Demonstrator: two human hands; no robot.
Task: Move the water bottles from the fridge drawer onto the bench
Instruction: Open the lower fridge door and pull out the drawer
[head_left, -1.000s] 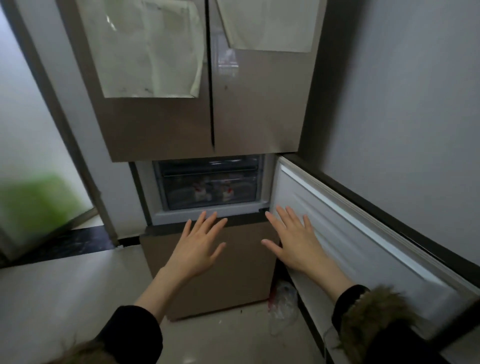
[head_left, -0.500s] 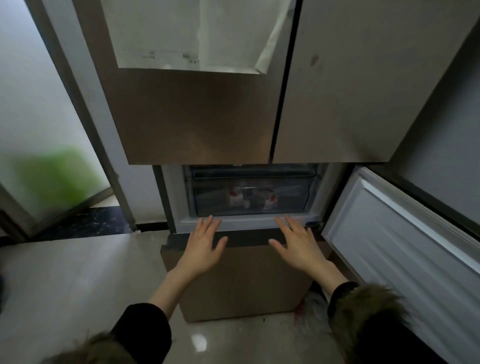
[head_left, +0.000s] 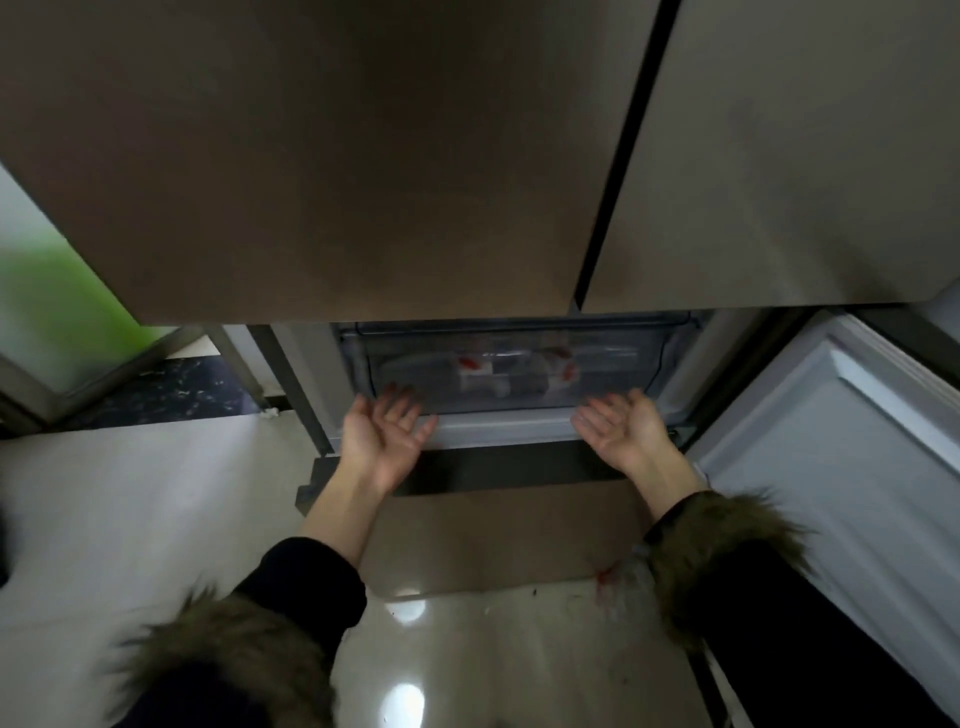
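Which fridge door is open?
The lower right door, swung out beside the right hand, showing its white inside. Both upper doors are closed.

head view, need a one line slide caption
Both palm-up hands, left hand and right hand, reach under the clear fridge drawer holding red-labelled water bottles.

1. My left sleeve (head_left: 306, 587) is black and snug, bare at the forearm where it stops short of the wrist.
2. A shaggy olive-brown fur trim (head_left: 223, 660) runs over that sleeve lower down.
3. My right sleeve (head_left: 769, 623) is the same black cloth.
4. Its cuff (head_left: 722, 545) is ringed with matching brownish fur, bristly at the edges.
5. No rings, watch or gloves show on either bare hand.
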